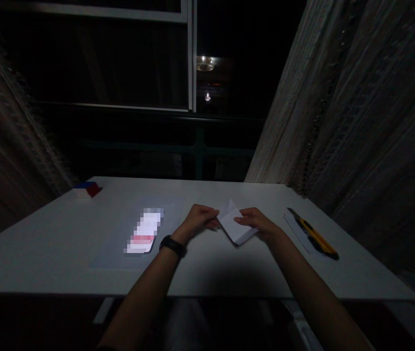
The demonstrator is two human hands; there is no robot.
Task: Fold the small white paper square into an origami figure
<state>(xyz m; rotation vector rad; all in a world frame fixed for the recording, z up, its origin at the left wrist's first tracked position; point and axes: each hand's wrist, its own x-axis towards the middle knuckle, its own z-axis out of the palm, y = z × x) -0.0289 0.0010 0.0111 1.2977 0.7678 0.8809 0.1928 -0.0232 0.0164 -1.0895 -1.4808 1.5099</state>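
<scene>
A folded sheet of white paper (235, 226) is held up over the middle of the white table, one pointed flap standing at its top. My left hand (200, 217) pinches the paper's left corner between thumb and fingers. On the other side, my right hand (256, 222) grips it with the thumb on the front face and the fingers behind, mostly hidden. A dark band sits on my left wrist. The paper's shadow and that of my arms fall on the table below.
A lit phone (144, 231) lies on a flat paper sheet (110, 258) at the left. Behind it is a red, white and blue cube (86, 189). A yellow-black utility knife (317, 236) lies at the right on a paper strip (297, 233). Curtains flank the white table (207, 282).
</scene>
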